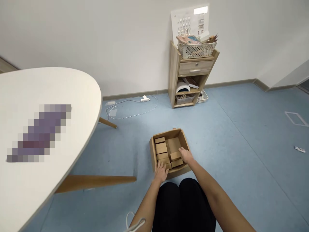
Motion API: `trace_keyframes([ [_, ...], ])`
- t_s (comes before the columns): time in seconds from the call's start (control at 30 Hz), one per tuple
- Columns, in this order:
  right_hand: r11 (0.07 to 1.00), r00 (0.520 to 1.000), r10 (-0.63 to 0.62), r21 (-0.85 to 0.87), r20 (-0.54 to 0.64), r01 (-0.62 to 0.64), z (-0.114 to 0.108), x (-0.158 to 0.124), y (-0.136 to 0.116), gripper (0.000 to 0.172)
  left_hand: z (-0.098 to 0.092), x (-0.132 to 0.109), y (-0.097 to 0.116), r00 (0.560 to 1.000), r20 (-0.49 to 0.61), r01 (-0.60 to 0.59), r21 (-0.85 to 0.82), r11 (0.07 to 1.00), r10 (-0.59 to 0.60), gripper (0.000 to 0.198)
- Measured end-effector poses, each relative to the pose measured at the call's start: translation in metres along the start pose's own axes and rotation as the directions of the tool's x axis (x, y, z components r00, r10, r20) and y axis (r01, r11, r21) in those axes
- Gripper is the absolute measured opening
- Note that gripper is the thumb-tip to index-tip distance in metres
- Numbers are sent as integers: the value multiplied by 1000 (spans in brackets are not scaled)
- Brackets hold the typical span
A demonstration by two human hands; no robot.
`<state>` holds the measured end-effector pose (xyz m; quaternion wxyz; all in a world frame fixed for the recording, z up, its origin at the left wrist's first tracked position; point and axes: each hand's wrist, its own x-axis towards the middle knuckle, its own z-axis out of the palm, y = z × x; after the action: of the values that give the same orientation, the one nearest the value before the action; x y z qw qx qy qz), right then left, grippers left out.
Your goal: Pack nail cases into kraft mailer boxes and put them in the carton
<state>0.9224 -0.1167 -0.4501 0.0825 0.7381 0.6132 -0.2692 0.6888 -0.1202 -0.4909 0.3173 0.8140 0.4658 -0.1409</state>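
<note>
An open cardboard box (pixel 181 135) sits on the blue floor just beyond my knees. Several small brown cartons (pixel 161 149) lie packed inside it, mostly along its left side. My left hand (pixel 161 171) rests at the box's near left corner, fingers spread over the nearest small cartons. My right hand (pixel 186 155) reaches in from the right, fingers curled on a small carton (pixel 175 156) near the box's middle.
A white round table (pixel 48 96) on wooden legs fills the left side, one leg (pixel 96 181) running near my left arm. A wooden shelf unit (pixel 190 75) with a white basket stands at the wall. A white cable and power strip (pixel 145 99) lie on the floor.
</note>
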Motion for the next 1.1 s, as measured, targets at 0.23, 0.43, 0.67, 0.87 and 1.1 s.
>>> trace_keyframes([
  [0.23, 994, 994, -23, 113, 107, 11, 91, 58, 21, 64, 38, 57, -21, 990, 141, -15, 177, 984, -10, 62],
  [0.43, 989, 983, -5, 144, 186, -22, 119, 67, 24, 57, 48, 62, -22, 974, 210, 43, 174, 984, -79, 65],
  [0.67, 998, 988, 19, 54, 150, -27, 114, 72, 12, 53, 50, 66, -17, 962, 253, 92, 61, 994, -104, 68],
  [0.87, 994, 995, -99, 52, 23, 98, 77, 44, -10, 65, 14, 28, 10, 981, 168, 91, 49, 995, -98, 64],
  [1.1, 978, 982, -189, 86, -27, 190, -26, -19, -69, 58, -106, -68, 72, 984, -179, -7, -120, 993, -15, 55],
])
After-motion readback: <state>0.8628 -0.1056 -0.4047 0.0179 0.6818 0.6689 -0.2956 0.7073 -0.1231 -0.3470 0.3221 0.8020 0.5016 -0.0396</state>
